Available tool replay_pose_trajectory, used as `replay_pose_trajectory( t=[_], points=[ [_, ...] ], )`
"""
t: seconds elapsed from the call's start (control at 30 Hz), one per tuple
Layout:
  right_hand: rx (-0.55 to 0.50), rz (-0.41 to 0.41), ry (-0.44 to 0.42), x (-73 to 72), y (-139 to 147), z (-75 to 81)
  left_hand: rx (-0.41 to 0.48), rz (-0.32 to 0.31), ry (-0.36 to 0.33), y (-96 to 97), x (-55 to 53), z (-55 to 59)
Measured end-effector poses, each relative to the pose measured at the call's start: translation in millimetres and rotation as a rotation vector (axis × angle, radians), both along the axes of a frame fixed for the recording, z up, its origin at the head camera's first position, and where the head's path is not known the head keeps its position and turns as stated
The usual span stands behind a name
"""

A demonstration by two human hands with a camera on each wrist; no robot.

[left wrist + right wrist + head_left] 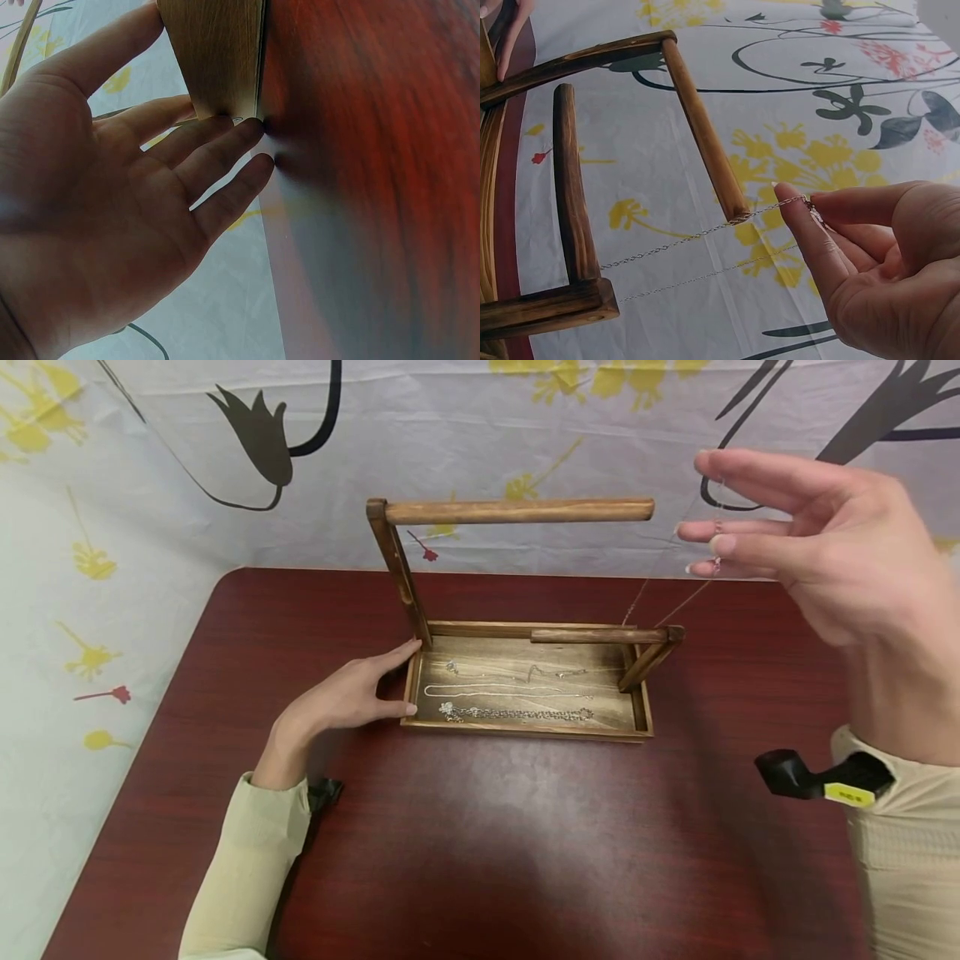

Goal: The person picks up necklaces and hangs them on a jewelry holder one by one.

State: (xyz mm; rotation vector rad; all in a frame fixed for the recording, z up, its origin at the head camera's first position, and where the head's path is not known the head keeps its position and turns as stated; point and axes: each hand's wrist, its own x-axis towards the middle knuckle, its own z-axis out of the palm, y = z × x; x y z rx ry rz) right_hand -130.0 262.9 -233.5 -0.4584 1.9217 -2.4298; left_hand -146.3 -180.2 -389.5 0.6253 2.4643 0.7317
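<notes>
A wooden jewelry stand has a shallow tray (525,732) as its base. An upper bar (517,512) reaches right from a tall left post; a lower bar (600,636) reaches left from a short right post. My left hand (341,693) rests against the tray's left end, its fingers fairly straight on the wall. Raised at the right, my right hand (862,543) pinches a thin chain necklace (664,246) between thumb and fingertip. Two strands slant down from it toward the lower bar's post end. Whether they loop round the bar is hidden.
Inside the tray lie a thick chain necklace (525,715), a plain thin necklace (502,695) and another fine chain (555,674), laid lengthwise. The stand sits on a dark red table (525,843). Behind hangs a patterned white cloth (450,427).
</notes>
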Motion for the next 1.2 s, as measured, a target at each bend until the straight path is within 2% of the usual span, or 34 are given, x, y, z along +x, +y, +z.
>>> replay_pose_trajectory(
  t=[0.07,0.2,0.47,0.63,1.0,1.2],
  points=[
    [0.049,-0.003,-0.002,-1.3,-1,0.0,0.0,0.001,0.001,0.1,0.3,0.0],
    [0.083,-0.033,-0.042,-4.8,-4,0.6,-0.002,-0.002,0.004,0.0,0.6,0.0],
    [-0.069,-0.035,-0.12,-12.4,-12,-0.6,-0.002,-0.006,0.003,0.8,1.0,0.4],
    [-0.076,-0.053,-0.139,-15.5,-17,0.3,-0.006,-0.002,0.003,0.8,0.4,0.3],
    [-0.005,0.032,-0.065,-15.5,-33,4.0,0.005,0.001,0.018,0.5,0.1,-1.0],
    [0.03,0.089,-0.077,-16.1,-39,3.8,-0.006,0.003,0.002,0.4,1.0,-0.1]
  ],
)
